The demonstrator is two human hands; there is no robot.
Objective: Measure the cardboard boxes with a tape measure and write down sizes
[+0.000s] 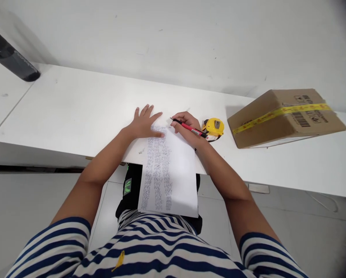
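Observation:
A sheet of white paper [183,173] lies partly on the white desk and hangs over its front edge toward my lap. Columns of dense blue handwriting fill its left and middle part. My left hand [145,124] rests flat with fingers spread, its thumb and palm on the sheet's upper left corner. In my right hand [189,125] a red and black pen [187,126] is gripped, its tip just above or on the paper near the top; I cannot tell whether it touches. Right beside that hand sits a yellow tape measure [213,128].
A cardboard box [283,119] with yellow tape stands on the right of the white desk [74,112]. At the far left is a dark cylindrical object [13,58]. A white wall [173,42] runs along the desk's back, and the tiled floor [213,220] shows below.

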